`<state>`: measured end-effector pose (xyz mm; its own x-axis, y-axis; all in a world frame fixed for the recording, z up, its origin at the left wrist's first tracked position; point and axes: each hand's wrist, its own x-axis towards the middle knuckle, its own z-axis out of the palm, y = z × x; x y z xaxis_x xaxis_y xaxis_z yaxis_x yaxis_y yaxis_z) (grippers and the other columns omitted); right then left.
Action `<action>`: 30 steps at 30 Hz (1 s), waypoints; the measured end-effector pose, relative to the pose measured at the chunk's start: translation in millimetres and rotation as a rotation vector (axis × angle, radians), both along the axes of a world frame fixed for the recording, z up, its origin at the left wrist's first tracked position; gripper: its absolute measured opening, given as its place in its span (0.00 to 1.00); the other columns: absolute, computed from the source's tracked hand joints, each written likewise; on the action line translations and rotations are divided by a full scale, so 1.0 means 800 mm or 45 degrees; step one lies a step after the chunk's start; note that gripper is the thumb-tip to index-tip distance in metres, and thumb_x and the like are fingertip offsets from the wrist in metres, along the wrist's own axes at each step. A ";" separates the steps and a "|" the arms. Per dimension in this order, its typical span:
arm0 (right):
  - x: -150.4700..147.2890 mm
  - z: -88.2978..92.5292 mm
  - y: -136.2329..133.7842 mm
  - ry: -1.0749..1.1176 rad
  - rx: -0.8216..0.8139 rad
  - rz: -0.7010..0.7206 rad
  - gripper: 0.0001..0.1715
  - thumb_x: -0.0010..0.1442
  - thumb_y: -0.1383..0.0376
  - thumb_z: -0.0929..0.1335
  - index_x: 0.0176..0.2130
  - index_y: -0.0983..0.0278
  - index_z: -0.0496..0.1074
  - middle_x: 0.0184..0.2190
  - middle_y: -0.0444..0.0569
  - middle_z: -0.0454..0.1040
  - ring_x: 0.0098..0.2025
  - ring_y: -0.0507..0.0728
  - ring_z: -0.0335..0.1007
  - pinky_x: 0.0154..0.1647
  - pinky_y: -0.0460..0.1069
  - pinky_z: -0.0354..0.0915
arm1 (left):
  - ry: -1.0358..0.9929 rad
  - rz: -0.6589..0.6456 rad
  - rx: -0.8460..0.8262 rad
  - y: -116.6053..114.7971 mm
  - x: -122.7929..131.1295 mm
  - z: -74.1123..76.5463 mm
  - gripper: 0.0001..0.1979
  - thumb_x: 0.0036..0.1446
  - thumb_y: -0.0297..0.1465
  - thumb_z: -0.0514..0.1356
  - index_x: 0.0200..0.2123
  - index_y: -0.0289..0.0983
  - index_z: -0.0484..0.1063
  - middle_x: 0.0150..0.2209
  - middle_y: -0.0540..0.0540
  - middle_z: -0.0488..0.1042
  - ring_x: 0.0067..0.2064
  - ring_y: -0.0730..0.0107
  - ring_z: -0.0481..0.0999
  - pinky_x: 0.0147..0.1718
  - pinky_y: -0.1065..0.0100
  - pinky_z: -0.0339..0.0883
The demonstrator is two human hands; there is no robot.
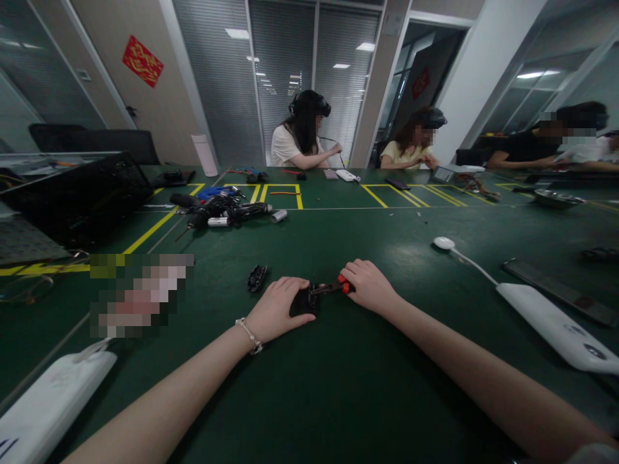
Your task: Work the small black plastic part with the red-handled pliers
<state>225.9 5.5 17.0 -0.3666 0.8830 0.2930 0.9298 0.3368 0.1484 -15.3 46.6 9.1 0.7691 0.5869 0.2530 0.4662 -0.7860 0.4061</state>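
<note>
The small black block-shaped part (305, 303) sits on the dark green bench (338, 393) near the middle of the view, just ahead of the person, caught between the two hands. The left hand (276, 309) lies over its left side, fingers curled down, the grip pressed onto the part and pinning it to the bench. The thin red-handled metal tool (333, 287) reaches in from the right. Its long axis runs almost level from right to left, so the dark metal end meets the top of the part while the red handle lies farther right. The right hand (370, 287) has its grip pinched round that handle. Whether the tool's end is inside the part or only touching it is too small to tell. The left hand touches the part directly, the right only through the tool. Just left and a little farther off lies a loose black curved piece (256, 277), apart from the left hand. To the right a white oblong power bank (556, 327) lies with its cable leading to a round white puck (443, 243). Far left is a heap of black and silver tools (223, 209), and other people (302, 138) sit at the bench's far edge.
</note>
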 end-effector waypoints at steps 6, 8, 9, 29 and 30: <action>0.000 0.000 0.001 0.012 -0.008 0.020 0.11 0.48 0.67 0.65 0.36 0.65 0.66 0.34 0.50 0.68 0.36 0.56 0.59 0.37 0.50 0.54 | 0.001 -0.001 0.000 0.000 0.000 0.000 0.27 0.48 0.44 0.59 0.49 0.39 0.58 0.49 0.44 0.64 0.50 0.59 0.62 0.48 0.57 0.57; 0.000 -0.001 0.001 0.006 -0.002 0.025 0.11 0.48 0.67 0.65 0.36 0.65 0.66 0.34 0.50 0.68 0.36 0.56 0.59 0.37 0.50 0.54 | -0.006 -0.001 0.006 0.000 0.000 -0.001 0.27 0.48 0.44 0.59 0.49 0.39 0.58 0.49 0.44 0.64 0.50 0.59 0.62 0.48 0.57 0.57; 0.000 -0.002 0.002 0.001 0.002 0.025 0.11 0.48 0.67 0.65 0.36 0.65 0.66 0.34 0.50 0.68 0.36 0.56 0.59 0.37 0.50 0.54 | -0.007 -0.003 0.010 0.000 0.000 -0.001 0.27 0.48 0.44 0.59 0.49 0.39 0.58 0.49 0.44 0.64 0.50 0.59 0.62 0.48 0.57 0.57; -0.002 -0.004 0.002 0.005 0.015 0.025 0.11 0.48 0.68 0.65 0.35 0.65 0.67 0.35 0.50 0.68 0.36 0.56 0.60 0.36 0.50 0.54 | 0.007 0.007 0.049 0.000 0.001 -0.002 0.29 0.47 0.46 0.59 0.49 0.39 0.58 0.48 0.44 0.64 0.50 0.58 0.63 0.48 0.57 0.57; -0.002 -0.004 0.002 0.008 0.016 0.027 0.11 0.48 0.68 0.65 0.35 0.65 0.67 0.35 0.50 0.68 0.36 0.56 0.60 0.36 0.50 0.54 | 0.006 0.011 0.050 0.000 0.001 -0.002 0.29 0.47 0.46 0.59 0.49 0.39 0.58 0.48 0.44 0.64 0.50 0.58 0.63 0.48 0.57 0.57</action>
